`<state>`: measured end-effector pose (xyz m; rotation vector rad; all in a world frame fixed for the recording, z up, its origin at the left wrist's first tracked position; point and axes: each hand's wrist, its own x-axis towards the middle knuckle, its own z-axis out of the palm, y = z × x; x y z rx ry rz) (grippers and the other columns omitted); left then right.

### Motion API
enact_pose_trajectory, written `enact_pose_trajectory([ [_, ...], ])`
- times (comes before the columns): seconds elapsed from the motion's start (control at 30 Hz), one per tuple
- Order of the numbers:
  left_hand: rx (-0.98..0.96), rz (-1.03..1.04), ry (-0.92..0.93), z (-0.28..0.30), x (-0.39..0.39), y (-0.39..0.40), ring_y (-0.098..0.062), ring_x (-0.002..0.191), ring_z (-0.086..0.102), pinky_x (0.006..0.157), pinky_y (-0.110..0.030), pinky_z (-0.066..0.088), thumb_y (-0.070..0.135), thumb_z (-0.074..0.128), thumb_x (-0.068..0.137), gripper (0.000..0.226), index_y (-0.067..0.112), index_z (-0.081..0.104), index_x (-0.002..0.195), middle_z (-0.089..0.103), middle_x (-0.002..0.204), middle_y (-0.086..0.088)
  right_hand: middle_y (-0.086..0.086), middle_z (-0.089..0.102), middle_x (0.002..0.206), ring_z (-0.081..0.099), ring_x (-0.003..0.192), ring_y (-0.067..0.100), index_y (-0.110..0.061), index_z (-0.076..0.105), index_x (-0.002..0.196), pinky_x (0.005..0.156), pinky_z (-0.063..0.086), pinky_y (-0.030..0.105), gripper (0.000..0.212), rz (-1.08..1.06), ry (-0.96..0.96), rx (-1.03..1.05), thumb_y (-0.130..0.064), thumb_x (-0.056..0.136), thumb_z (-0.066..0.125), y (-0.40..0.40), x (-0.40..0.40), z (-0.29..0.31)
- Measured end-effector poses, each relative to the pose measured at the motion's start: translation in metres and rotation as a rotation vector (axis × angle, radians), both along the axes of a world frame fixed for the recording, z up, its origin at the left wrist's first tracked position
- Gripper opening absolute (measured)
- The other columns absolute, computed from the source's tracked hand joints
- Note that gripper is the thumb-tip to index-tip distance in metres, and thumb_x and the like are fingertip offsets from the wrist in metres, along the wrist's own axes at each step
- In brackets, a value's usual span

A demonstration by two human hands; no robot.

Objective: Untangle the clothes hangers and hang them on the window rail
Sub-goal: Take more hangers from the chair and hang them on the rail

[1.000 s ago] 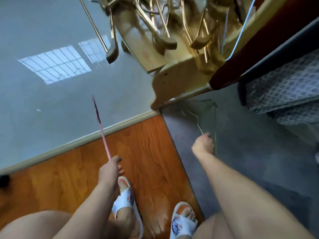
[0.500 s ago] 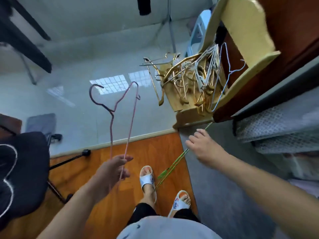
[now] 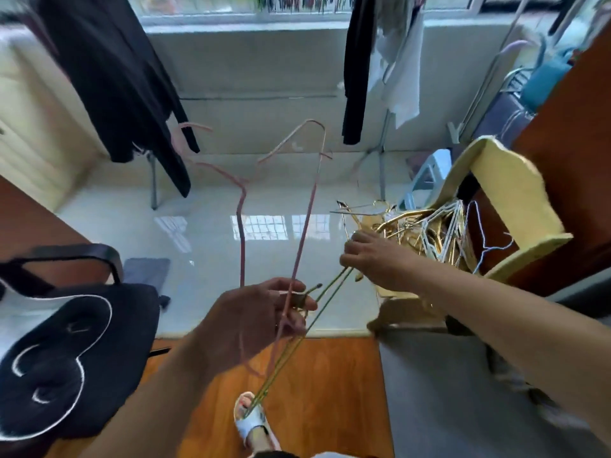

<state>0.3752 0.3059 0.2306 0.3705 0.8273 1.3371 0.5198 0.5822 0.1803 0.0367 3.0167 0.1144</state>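
My left hand point(image 3: 254, 320) grips a pink wire hanger point(image 3: 305, 209) by its lower bar, and the hanger stands upright with its hook up at the left. My right hand point(image 3: 380, 259) pinches a thin green hanger point(image 3: 297, 342) that slants down toward my foot. Just beyond my right hand, a tangled pile of gold and white hangers point(image 3: 426, 229) lies on a yellow wooden chair point(image 3: 515, 200). A light blue hanger point(image 3: 489, 239) dangles off the pile. The window rail point(image 3: 251, 26) runs along the top of the view, blurred.
Dark clothes point(image 3: 122, 87) and a white garment point(image 3: 396, 71) hang below the window. A black chair point(image 3: 66, 342) stands at the left. A blue stool point(image 3: 426, 173) sits behind the yellow chair, and a brown cabinet point(image 3: 568, 166) rises at the right. My sandalled foot point(image 3: 251, 421) rests on orange flooring.
The view has lifted from the floor to the window wall. My right hand has raised the green hanger toward the pile. My left hand has kept hold of the pink hanger and lifted it.
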Motion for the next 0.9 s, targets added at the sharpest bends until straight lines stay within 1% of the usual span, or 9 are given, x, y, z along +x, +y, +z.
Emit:
enact_pose_trajectory([
  [0.07,0.040,0.036,0.026,0.015,-0.031,0.013,-0.036,0.092,0.061,0.090,-0.048,0.050,0.024,0.070,0.075,0.053,0.000,0.059,0.121,0.058,0.121,-0.028,0.008,0.045,0.146,0.038,0.136,0.029,-0.024,0.045,0.146,0.115,0.037,0.046,0.056,-0.309,0.195,-0.120,-0.007,0.094,0.060,-0.002,-0.041,-0.006],
  [0.17,0.035,0.088,0.077,0.034,-0.090,0.033,-0.034,0.092,0.060,0.092,-0.048,0.049,0.024,0.059,0.081,0.047,0.000,0.057,0.121,0.057,0.120,-0.025,0.007,0.040,0.154,0.039,0.138,0.025,-0.025,0.038,0.151,0.118,0.030,0.043,0.058,-0.939,0.551,-0.979,-0.019,0.098,0.059,-0.029,-0.090,-0.005],
  [0.23,0.018,0.102,0.106,0.039,-0.140,0.047,-0.034,0.090,0.060,0.089,-0.047,0.050,0.021,0.051,0.084,0.044,0.000,0.055,0.122,0.056,0.117,-0.024,0.005,0.031,0.161,0.037,0.142,0.024,-0.032,0.031,0.154,0.119,0.028,0.050,0.072,-1.000,0.443,-1.583,-0.042,0.093,0.068,-0.061,-0.121,-0.013],
  [0.3,-0.008,0.118,0.132,0.048,-0.156,0.060,-0.033,0.086,0.061,0.087,-0.046,0.050,0.021,0.051,0.084,0.043,0.001,0.055,0.121,0.055,0.113,-0.023,0.000,0.017,0.167,0.024,0.151,0.026,-0.043,0.022,0.157,0.123,0.021,0.055,0.097,-0.851,0.127,-1.803,-0.065,0.078,0.075,-0.098,-0.122,-0.025],
  [0.4,-0.050,0.178,0.178,0.051,-0.199,0.089,-0.030,0.082,0.060,0.087,-0.046,0.052,0.019,0.058,0.078,0.043,0.001,0.057,0.117,0.057,0.105,-0.020,-0.004,0.008,0.169,0.021,0.153,0.024,-0.052,0.013,0.156,0.123,0.021,0.053,0.101,-0.839,-0.099,-1.831,-0.069,0.077,0.075,-0.134,-0.156,-0.048],
  [0.57,-0.033,0.399,0.162,0.055,-0.267,0.149,-0.028,0.078,0.061,0.085,-0.044,0.054,0.017,0.058,0.074,0.038,0.001,0.057,0.109,0.059,0.094,-0.015,0.010,0.037,0.155,0.066,0.118,0.021,-0.042,0.011,0.158,0.110,0.047,0.046,0.108,-0.950,-0.151,-1.895,-0.047,0.079,0.084,-0.125,-0.209,-0.063],
  [0.67,-0.015,0.441,0.115,0.054,-0.309,0.190,-0.029,0.078,0.060,0.087,-0.045,0.054,0.016,0.054,0.079,0.035,0.001,0.056,0.111,0.059,0.093,-0.015,0.013,0.056,0.132,0.067,0.106,0.024,-0.030,0.025,0.157,0.097,0.055,0.047,0.084,-1.087,0.014,-1.948,-0.021,0.089,0.074,-0.094,-0.243,-0.076],
  [0.73,-0.029,0.460,0.122,0.052,-0.338,0.221,-0.029,0.077,0.059,0.085,-0.045,0.056,0.016,0.053,0.079,0.038,-0.001,0.056,0.113,0.059,0.094,-0.016,0.011,0.058,0.125,0.063,0.098,0.022,-0.024,0.034,0.153,0.083,0.060,0.037,0.068,-1.160,0.087,-1.875,-0.011,0.093,0.063,-0.057,-0.279,-0.081],
  [0.9,-0.133,0.533,0.234,0.058,-0.398,0.290,-0.028,0.078,0.061,0.079,-0.043,0.057,0.018,0.058,0.079,0.044,-0.003,0.055,0.118,0.055,0.101,-0.017,0.003,0.069,0.101,0.059,0.081,0.013,-0.029,0.052,0.135,0.061,0.046,0.025,0.041,-1.137,0.140,-1.634,-0.017,0.096,0.053,0.044,-0.350,-0.068],
])
